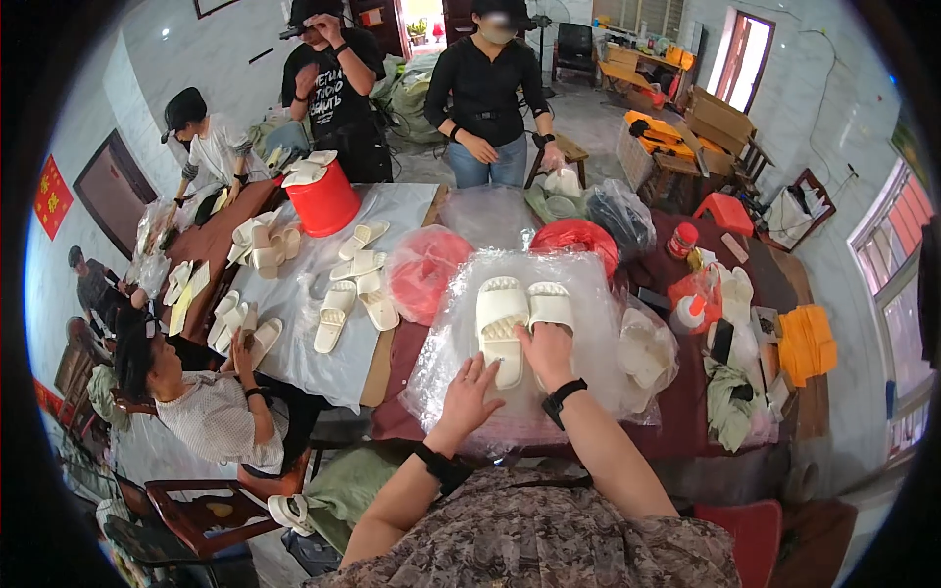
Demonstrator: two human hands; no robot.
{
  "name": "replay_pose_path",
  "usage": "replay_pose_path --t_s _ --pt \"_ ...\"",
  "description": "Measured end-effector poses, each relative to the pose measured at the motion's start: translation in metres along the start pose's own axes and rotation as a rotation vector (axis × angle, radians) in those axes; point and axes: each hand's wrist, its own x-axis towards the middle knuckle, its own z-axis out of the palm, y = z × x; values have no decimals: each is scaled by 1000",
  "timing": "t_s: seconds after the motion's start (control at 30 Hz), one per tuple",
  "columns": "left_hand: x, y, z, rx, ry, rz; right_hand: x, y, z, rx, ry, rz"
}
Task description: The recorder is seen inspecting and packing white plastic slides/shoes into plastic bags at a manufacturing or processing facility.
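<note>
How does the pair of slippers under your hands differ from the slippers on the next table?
The pair of slippers lies side by side on a clear plastic bag, right hand touching it. The loose slippers lie scattered at varied angles on a pale sheet, nobody touching them. Both are cream slides.

Red bucket (323, 201) at table's (676, 431) far left w/ cream slippers on top. More loose cream slippers (358, 284) spread over white sheet (294, 333). Red plastic bags (423, 269) mid-table. Small red-lidded jar (683, 238) on right. Orange stool (725, 211) beyond. Cardboard boxes (720, 116) at back right. Seated person in white top (211, 416) at left; two in black stand at far end.
</note>
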Motion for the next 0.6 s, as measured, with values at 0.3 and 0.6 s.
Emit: replay_pose_path --t_s 0.3,0.6 --pt "-1 4 -2 89 12 -5 -4 27 -17 131 212 74" --pt "24 17 3 156 60 80 -61 62 -81 277 224 9"
